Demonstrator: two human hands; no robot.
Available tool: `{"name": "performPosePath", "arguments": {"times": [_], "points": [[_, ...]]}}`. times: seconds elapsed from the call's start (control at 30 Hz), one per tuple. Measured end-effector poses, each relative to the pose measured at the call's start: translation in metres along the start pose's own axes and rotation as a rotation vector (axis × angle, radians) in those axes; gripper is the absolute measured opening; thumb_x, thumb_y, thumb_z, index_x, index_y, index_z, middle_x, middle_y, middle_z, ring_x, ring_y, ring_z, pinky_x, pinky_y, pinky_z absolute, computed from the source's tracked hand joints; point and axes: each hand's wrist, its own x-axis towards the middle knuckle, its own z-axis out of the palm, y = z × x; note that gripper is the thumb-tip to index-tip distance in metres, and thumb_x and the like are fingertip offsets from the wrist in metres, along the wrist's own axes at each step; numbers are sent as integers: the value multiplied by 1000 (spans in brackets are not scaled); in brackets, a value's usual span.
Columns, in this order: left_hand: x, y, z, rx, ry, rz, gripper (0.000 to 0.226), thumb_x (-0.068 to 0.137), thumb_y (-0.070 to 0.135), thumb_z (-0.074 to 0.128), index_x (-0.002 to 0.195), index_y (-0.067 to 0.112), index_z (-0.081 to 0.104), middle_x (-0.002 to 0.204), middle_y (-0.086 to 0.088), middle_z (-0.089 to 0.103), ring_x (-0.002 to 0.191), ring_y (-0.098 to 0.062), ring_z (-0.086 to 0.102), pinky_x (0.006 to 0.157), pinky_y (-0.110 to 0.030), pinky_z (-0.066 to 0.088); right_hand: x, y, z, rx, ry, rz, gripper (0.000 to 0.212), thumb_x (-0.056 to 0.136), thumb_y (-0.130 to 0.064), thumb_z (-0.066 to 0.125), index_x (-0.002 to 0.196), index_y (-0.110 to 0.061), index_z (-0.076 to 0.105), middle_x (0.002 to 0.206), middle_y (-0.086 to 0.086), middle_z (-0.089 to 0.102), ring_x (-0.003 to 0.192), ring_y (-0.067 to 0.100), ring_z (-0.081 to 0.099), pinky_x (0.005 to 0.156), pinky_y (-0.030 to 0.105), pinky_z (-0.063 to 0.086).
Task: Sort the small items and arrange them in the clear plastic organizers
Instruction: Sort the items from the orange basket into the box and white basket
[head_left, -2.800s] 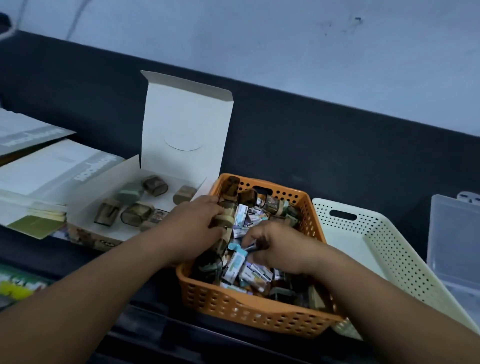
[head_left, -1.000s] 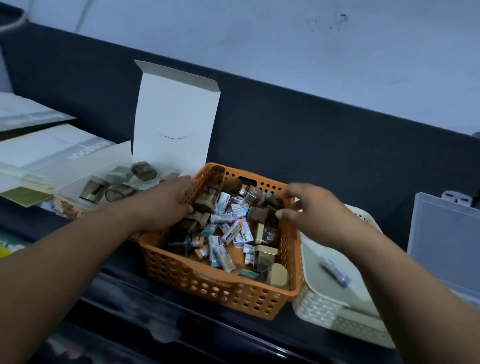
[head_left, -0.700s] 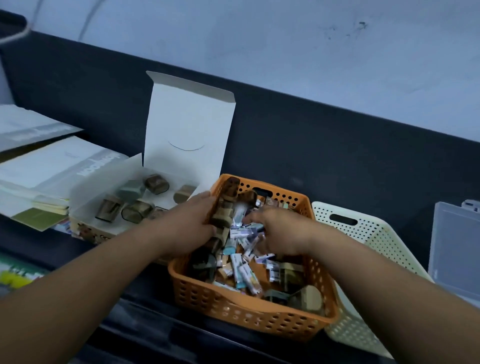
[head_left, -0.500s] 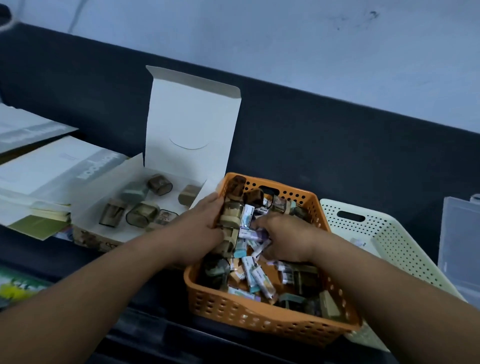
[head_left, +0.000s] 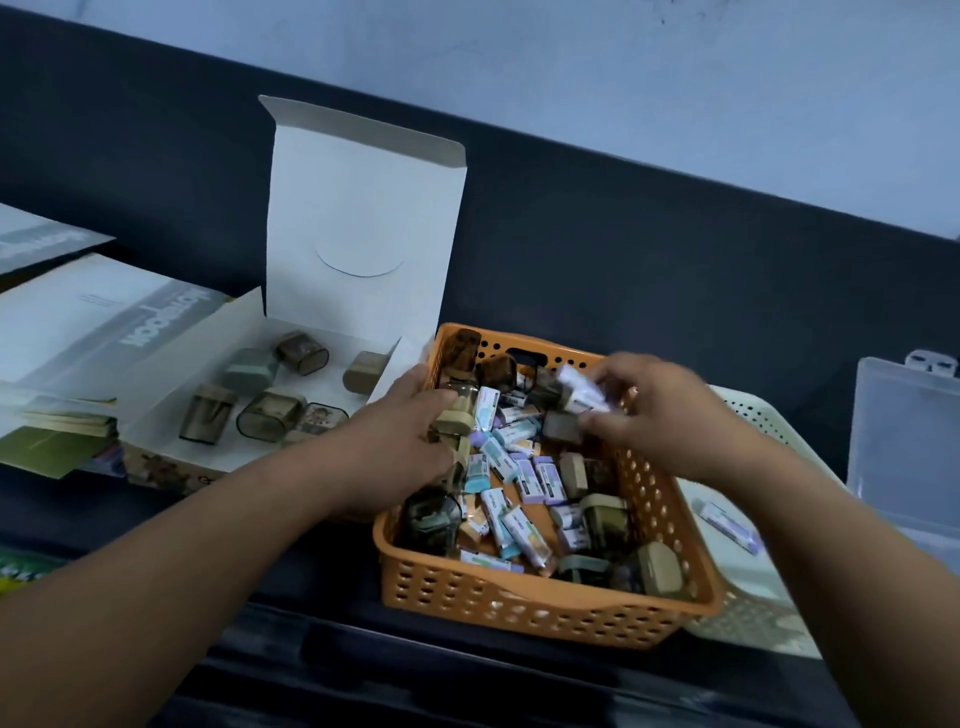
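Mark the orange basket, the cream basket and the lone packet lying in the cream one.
orange basket (head_left: 519, 597), head view, front perforated wall.
cream basket (head_left: 753, 623), head view, front wall.
lone packet (head_left: 727, 522), head view, middle of wrapper.

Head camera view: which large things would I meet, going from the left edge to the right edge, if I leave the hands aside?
Stack of papers → open white box → orange basket → cream basket → clear plastic box.
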Motion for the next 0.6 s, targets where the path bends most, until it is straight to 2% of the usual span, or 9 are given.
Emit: {"name": "performPosePath", "arguments": {"times": [0.07,0.17,0.23,0.3,0.37,0.47,0.53,0.6], "points": [[0,0,0,-2,1,5,63,94,31,49,150,35,21,157,19,-14,147,-12,5,113,-29,15,-9,15,-12,22,100,107,22,81,-35,73,99,-29,62,91,-9,62,78,12,60,66,31,48],[0,1,0,0,-2,9,62,94,31,50,150,35,24,157,19,-14,146,-13,6,112,-29,17,-21,44,-20,-14,165,310,29,83,-38,70,108,-27,60,93,-6,62,72,14,61,55,28,46],[-1,2,0,4,-3,8,61,94,30,50,149,35,24,158,18,-13,146,-12,7,111,-28,19,-26,59,-19,-115,164,428,38,83,-43,68,114,-22,60,96,-2,63,74,14,59,59,29,45],[-2,4,-1,9,-3,12,60,94,30,50,148,35,26,158,18,-12,146,-13,9,110,-29,20,-29,68,-15,-232,153,493,49,82,-49,68,121,-20,60,110,5,62,86,22,59,69,32,47],[-4,7,-1,16,-1,18,57,95,29,48,148,33,28,158,17,-9,145,-15,12,108,-29,23,-29,63,-10,-275,176,457,55,82,-51,68,126,-20,58,123,8,57,102,26,57,79,35,48],[-6,11,-2,20,8,23,54,96,27,47,148,30,29,158,15,-4,143,-16,17,106,-28,25,-28,22,-3,-69,147,273,49,84,-47,67,126,-24,57,119,-3,58,101,17,59,81,33,49],[-7,11,-2,15,13,26,54,97,26,47,147,29,30,158,14,-3,143,-16,19,106,-28,25,-26,-15,5,92,-46,136,41,85,-44,67,122,-30,57,109,-11,60,94,8,60,77,24,50],[-7,11,-2,-2,15,28,53,97,24,47,147,29,31,158,14,-2,142,-16,21,103,-27,26,-23,-42,18,144,-302,62,40,85,-44,66,121,-32,55,105,-10,60,91,7,62,81,26,54]]}}
